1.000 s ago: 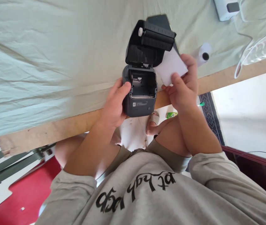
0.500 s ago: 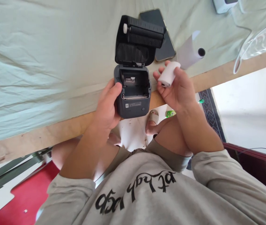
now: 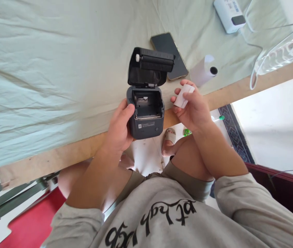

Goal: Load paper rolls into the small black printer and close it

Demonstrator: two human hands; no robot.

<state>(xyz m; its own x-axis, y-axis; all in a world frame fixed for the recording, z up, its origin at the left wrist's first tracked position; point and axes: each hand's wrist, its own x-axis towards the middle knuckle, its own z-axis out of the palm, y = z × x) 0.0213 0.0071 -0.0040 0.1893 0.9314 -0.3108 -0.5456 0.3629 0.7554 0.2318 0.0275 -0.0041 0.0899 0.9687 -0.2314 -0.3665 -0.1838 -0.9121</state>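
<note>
My right hand has curled its fingers around the small paper roll, now just right of the open printer at the worktop's near edge; left hand still grips its side, so loading looks close.

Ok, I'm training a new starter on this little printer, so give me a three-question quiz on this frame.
1. True or false: the printer lid is shut.
2. Which hand holds the small paper roll? A) left hand B) right hand
3. What dark flat thing lies on the cloth just behind the printer?

Key: 1 false, the lid stands open. 2 B; the left hand grips the printer's side. 3 a phone, beside a second paper roll.
</note>
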